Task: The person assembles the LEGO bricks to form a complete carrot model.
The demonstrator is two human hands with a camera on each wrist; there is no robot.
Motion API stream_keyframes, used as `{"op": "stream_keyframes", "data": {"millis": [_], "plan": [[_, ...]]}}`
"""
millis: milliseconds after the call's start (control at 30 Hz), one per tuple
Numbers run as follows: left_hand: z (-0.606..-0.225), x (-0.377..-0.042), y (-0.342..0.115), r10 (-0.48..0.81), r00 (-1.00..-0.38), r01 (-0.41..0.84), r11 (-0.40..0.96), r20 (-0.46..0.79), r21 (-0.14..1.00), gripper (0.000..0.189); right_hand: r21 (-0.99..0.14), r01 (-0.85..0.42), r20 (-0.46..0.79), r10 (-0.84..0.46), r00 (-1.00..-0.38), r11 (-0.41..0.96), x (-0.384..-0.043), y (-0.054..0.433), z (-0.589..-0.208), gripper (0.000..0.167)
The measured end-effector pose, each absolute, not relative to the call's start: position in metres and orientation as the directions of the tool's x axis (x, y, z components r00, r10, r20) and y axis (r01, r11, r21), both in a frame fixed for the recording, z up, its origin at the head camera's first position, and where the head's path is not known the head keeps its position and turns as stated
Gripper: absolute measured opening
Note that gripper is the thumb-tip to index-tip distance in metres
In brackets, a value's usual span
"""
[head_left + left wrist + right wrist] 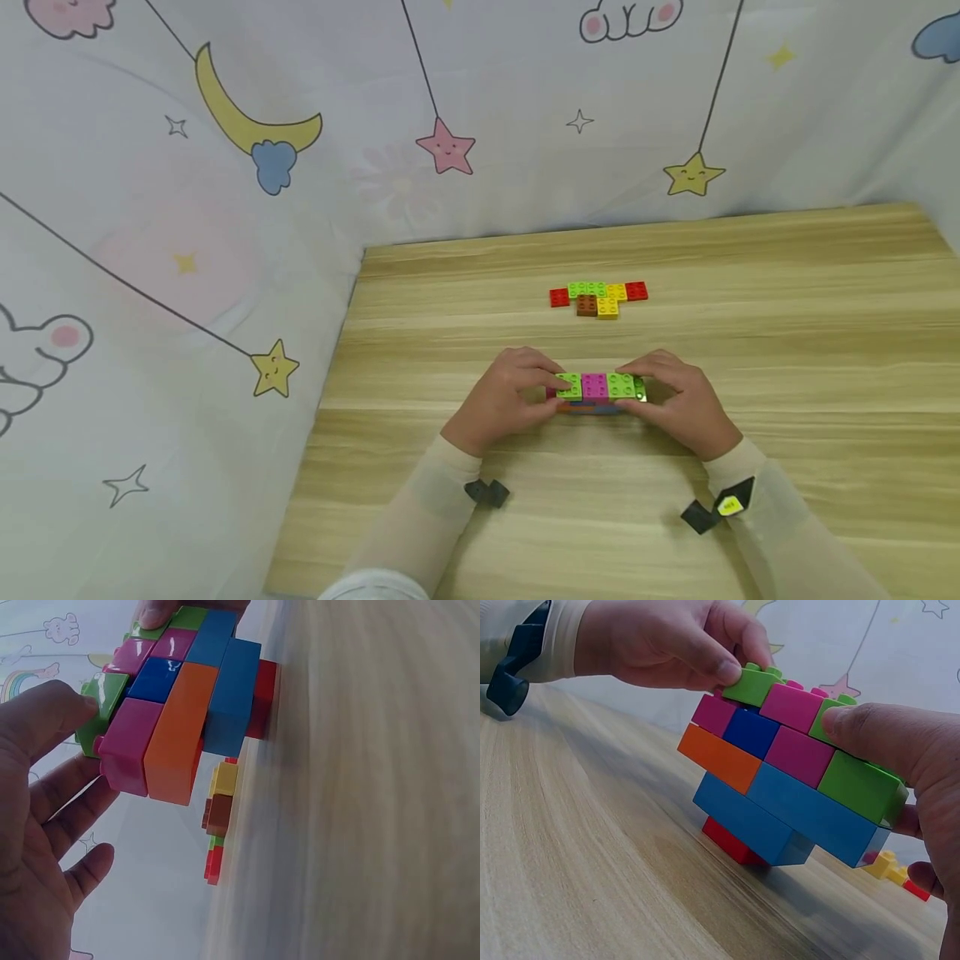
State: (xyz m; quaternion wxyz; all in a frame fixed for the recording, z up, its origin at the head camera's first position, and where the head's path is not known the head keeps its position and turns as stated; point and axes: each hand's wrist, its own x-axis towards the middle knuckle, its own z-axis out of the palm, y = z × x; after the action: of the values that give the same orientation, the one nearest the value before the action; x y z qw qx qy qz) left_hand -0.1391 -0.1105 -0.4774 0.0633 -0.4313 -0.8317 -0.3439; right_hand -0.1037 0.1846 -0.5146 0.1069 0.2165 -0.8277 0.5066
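Observation:
A stepped structure of toy building bricks stands on the table between both hands. Its lowest part is a red brick (731,841), with a long blue brick (754,819) above it. Higher up come an orange brick (718,759) and another blue brick (817,802), then magenta, dark blue and green ones. My left hand (507,398) pinches the green brick (751,686) at the top left end. At the other end, my right hand (678,402) grips the green brick (621,385) on top, thumb on its near side. A pink brick (595,386) sits between these two.
Behind the structure, a flat group of bricks lies on the wooden table (450,325): a red brick (636,291), a yellow brick (607,307), a brown brick (587,305) and green ones among them. A patterned cloth (510,83) hangs along the table's back and left edges.

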Motion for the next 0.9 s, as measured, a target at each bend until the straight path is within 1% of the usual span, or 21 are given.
{"op": "stream_keyframes", "data": {"millis": [167,467,900], "plan": [[-0.4774,-0.1392,-0.1091,0.675,-0.617,0.768,0.407,0.404,0.494,0.017,-0.786,-0.477,0.404,-0.258,-0.878,0.393,-0.1047,0.1848,-0.5159,0.045],[-0.4751,-0.1396,-0.1065,0.686,-0.614,0.763,0.388,0.392,0.516,0.017,-0.792,-0.467,0.398,-0.249,-0.883,0.393,-0.1035,0.1852,-0.5140,0.045],[-0.4738,-0.1359,-0.1023,0.678,-0.644,0.729,0.401,0.355,0.555,0.016,-0.808,-0.428,0.359,-0.237,-0.903,0.406,-0.1035,0.1863,-0.5152,0.045]]}}
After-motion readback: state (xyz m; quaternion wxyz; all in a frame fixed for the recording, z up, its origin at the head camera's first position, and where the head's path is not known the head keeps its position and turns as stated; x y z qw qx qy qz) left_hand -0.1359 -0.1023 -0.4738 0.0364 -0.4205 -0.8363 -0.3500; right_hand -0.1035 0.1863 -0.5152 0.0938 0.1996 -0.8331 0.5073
